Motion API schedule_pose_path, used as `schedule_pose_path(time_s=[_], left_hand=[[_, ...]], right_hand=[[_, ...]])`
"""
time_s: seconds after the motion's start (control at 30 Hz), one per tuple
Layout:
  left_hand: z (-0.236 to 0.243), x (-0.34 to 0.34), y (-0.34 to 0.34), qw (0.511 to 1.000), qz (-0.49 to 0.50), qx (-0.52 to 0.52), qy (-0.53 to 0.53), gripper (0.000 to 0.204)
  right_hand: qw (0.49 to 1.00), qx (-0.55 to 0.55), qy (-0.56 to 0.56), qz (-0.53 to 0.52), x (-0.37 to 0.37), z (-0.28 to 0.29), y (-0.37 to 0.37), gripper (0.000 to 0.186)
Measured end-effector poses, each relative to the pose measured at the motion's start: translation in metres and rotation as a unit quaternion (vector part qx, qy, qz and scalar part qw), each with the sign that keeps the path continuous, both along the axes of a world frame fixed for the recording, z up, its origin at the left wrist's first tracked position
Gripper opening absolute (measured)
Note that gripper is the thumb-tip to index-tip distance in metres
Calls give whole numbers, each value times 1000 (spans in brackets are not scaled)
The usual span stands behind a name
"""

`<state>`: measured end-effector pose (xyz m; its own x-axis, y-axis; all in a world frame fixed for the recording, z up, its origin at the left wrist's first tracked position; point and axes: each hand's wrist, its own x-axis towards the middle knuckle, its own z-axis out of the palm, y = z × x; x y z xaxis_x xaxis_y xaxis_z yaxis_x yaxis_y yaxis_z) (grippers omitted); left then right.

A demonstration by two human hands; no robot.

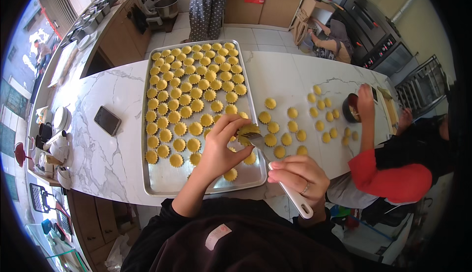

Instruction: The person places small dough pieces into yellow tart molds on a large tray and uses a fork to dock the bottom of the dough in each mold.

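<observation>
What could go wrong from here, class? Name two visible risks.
The fork's tines, held in the right hand, seem to touch the yellow tart shell and might crack it.

The left hand holds that shell above the crowded tray; if it slipped, it could damage shells below.

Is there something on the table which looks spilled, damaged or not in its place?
Slightly: the dark phone lies askew on the worktop, left of the tray, which seems odd near food. No spill shows; cracks in the pastry shells would be too small to tell.
</observation>
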<state>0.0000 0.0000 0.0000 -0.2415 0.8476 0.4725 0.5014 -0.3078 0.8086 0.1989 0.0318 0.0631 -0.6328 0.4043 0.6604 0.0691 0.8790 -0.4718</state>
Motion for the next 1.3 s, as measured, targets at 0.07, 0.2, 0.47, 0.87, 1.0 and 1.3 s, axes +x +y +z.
schedule_pose_path(time_s=[0.07,0.2,0.47,0.87,1.0,1.3], left_hand=[[-2,-1,0,1000,2,2,6,52],[-1,0,2,1000,1,20,-5,51],[-1,0,-1,999,11,32,7,53],[-8,1,0,999,-9,27,-15,52],[-16,1,12,999,-6,46,-2,50],[-64,0,76,998,-8,19,57,52]], right_hand=[[1000,9,-9,-6,-2,0,-1,29],[1000,12,15,-22,-1,1,0,28],[999,24,28,-11,2,4,-5,27],[998,33,47,-20,4,1,-3,30],[984,79,136,-88,21,1,1,36],[972,19,131,-196,41,-22,11,36]])
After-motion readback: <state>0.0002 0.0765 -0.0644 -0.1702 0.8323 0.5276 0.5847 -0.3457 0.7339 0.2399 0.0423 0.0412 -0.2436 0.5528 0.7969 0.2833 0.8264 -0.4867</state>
